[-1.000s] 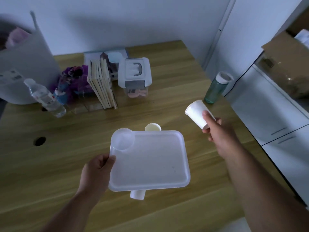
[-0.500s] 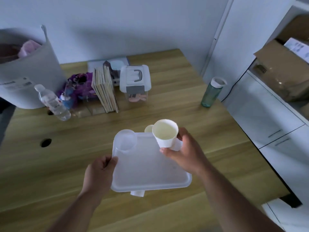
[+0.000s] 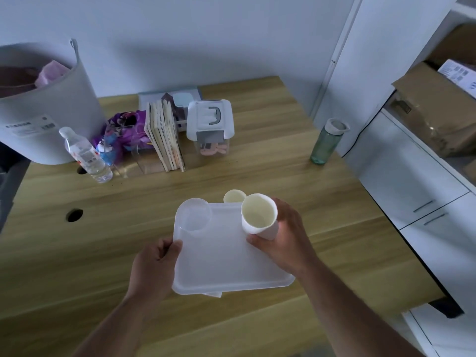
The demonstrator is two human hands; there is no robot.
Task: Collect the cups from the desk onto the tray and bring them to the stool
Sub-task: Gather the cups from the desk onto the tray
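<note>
Above the near middle of the wooden tabletop (image 3: 270, 161), we held the translucent white tray (image 3: 226, 258) up in the air with our left hand (image 3: 154, 266), the fingers (image 3: 171, 247) closed over its left rim. Our right hand (image 3: 283, 240) carried a white paper cup (image 3: 258, 213) over the tray's far right corner, fingers wrapped around the cup's lower wall and thumb pressing on the near side. The cup stood mouth up, tipped slightly toward us, so its long axis ran nearly straight down at the tray floor. Whether its base already touched the tray we could not tell, since the hand hid it.

A clear plastic cup (image 3: 194, 215) sat in the tray's far left corner. A second paper cup (image 3: 234, 196) showed just beyond the far rim, between the two others; it appeared to stand on the tabletop behind the tray, though the rim concealed its foot. Something white poked out under the tray's near edge, too hidden to name.

We judged the coming move to be a short lowering and release: the bare tray floor lay directly below the held cup, well apart from the clear one. The right hand was then the nearer one to the cup behind the rim. No stool was in sight.
</note>
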